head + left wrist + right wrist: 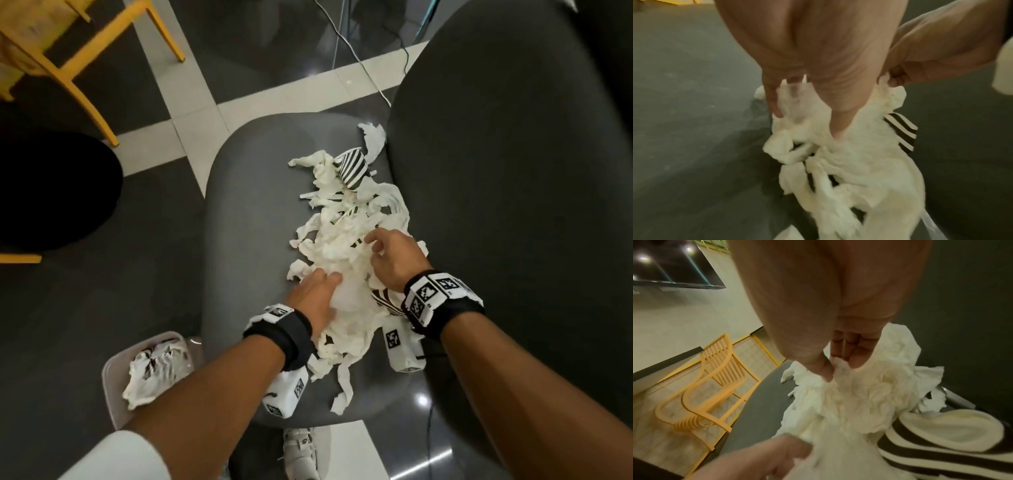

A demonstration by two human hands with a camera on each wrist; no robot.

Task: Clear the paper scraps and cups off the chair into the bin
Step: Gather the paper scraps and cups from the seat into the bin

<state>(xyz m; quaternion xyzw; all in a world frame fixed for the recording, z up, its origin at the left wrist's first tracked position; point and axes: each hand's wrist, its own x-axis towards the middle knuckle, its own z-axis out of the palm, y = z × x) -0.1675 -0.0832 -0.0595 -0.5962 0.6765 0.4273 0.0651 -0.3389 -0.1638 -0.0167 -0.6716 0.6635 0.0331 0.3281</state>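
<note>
White paper scraps [346, 240] lie heaped on the grey chair seat [253, 205]. My left hand [317, 291] digs into the near side of the heap; in the left wrist view its fingers [774, 104] and thumb curl round a wad of scraps [855, 162]. My right hand [383, 250] is further in and pinches scraps [859, 394] between thumb and fingertips [855, 360]. One black-and-white striped cup [354, 166] lies at the far end of the heap. Another striped cup [385, 301] [941, 434] lies on its side under my right wrist. The bin [108, 373] stands on the floor at the lower left.
The bin holds crumpled paper [154, 370]. The chair's dark backrest [513, 171] rises on the right. A yellow chair [68, 68] stands at the far left, a black round object [51, 192] nearer. Cables [359, 58] cross the floor beyond the seat. My white shoe [301, 452] is below the seat.
</note>
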